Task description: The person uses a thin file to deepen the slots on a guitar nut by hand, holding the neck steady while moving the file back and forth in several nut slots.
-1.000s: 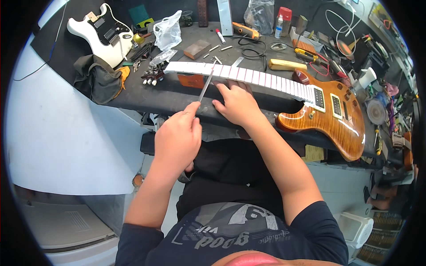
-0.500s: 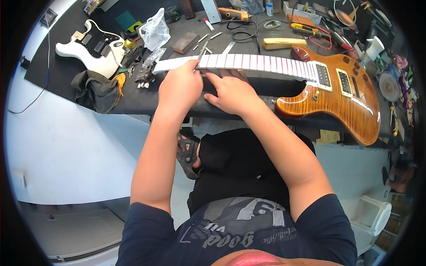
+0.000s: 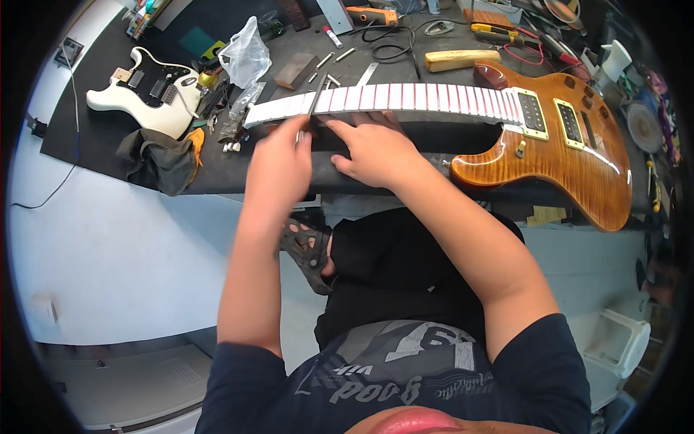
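Observation:
An orange-brown electric guitar [image 3: 549, 177] lies across the bench, its neck pointing left. White strips cover the fingerboard [image 3: 426, 96] between the frets. My left hand [image 3: 278, 163] is closed on a slim dark metal file [image 3: 316, 98], which crosses the fingerboard near its headstock end; motion blurs this hand slightly. Beside it, my right hand [image 3: 376, 152] rests against the near side of the neck. Its thumb and index finger are spread apart, while the other fingertips pass under the neck and are partly hidden.
A white guitar body [image 3: 141, 98] and a dark cloth [image 3: 163, 159] lie at the left. Behind the neck are a crumpled plastic bag [image 3: 246, 54], a dark block [image 3: 295, 71], several small metal rods and a wooden piece [image 3: 461, 60]. Tools and cables crowd the far right.
My left hand has drawn back toward me and slightly left, bringing the file with it across the fingerboard. My right hand stays at the neck. The whole view has shifted a little.

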### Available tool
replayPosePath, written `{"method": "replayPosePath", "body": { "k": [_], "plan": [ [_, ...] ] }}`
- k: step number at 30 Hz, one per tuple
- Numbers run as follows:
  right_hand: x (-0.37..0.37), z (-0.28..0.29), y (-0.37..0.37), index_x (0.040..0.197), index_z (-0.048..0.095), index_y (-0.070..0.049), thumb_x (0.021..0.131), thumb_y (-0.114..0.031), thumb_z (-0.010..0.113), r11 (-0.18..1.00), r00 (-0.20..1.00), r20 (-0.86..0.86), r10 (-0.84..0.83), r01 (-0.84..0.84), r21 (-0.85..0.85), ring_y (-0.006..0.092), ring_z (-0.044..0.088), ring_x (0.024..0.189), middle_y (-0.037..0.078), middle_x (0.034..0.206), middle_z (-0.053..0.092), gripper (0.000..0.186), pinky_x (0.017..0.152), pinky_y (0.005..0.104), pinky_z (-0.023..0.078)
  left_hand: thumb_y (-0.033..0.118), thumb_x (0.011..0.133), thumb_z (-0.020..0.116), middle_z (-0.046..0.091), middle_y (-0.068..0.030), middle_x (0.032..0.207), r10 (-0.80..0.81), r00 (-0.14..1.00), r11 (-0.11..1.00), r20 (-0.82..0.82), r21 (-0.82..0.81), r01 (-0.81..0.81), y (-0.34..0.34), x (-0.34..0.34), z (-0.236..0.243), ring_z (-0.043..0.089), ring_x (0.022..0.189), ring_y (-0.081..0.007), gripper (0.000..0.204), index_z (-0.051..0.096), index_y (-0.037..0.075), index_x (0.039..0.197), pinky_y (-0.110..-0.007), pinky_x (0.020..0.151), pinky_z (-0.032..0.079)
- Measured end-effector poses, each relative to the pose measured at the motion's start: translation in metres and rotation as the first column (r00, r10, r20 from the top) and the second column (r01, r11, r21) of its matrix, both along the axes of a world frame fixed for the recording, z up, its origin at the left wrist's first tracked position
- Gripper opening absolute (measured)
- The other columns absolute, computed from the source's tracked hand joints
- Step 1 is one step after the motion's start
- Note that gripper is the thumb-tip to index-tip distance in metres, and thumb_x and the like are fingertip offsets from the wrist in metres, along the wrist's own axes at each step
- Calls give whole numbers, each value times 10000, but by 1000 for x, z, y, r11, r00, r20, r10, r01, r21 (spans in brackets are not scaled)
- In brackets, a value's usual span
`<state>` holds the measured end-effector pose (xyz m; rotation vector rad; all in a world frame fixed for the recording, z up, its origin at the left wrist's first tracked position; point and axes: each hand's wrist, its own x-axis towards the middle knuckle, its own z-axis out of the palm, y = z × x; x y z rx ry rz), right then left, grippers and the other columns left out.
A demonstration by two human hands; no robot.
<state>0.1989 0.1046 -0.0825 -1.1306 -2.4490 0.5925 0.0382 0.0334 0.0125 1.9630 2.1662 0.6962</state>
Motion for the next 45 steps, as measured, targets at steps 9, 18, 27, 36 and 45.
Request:
{"method": "replayPosePath", "body": {
  "k": [9,18,27,36,45],
  "plan": [
    [-11,1,0,1657,498,-228,995,-414,689,993,999,-28,17,-14,115,401,529,1486,225,1572,556,714,1279,585,327,159,1067,647,808,-224,1018,-12,979,996,-205,82,29,21,-17,1,766,912,-374,381,709,14,1413,-447,878,578],
    [-5,-11,-2,1673,472,-174,967,-408,690,994,997,-63,-41,47,96,429,451,1550,253,1588,554,775,1319,582,261,46,1050,645,788,-299,1073,16,995,994,100,107,-27,-78,-1,-44,800,984,-443,401,675,5,1449,-468,856,620],
    [8,-8,7,1638,515,-152,984,-402,720,1000,998,-53,-14,14,18,395,474,1530,242,1602,539,730,1307,539,292,110,1087,626,801,-247,1119,-185,982,963,37,204,174,-1,-11,-25,797,943,-356,349,694,15,1416,-419,869,597],
    [-5,-2,1,1695,453,-196,969,-405,717,998,997,-71,-2,7,65,430,464,1540,242,1601,556,799,1314,548,266,136,1098,609,814,-222,1174,22,999,996,34,-85,-19,27,-9,4,791,1037,-275,387,669,-12,1451,-396,989,569],
    [-1,-9,3,1637,524,-196,953,-394,736,999,999,-29,-43,42,-26,381,519,1504,230,1568,588,743,1305,561,280,60,1079,612,787,-225,964,63,974,998,218,-21,-60,-70,5,-31,781,798,-328,363,681,5,1430,-430,811,616]
  ]
}}
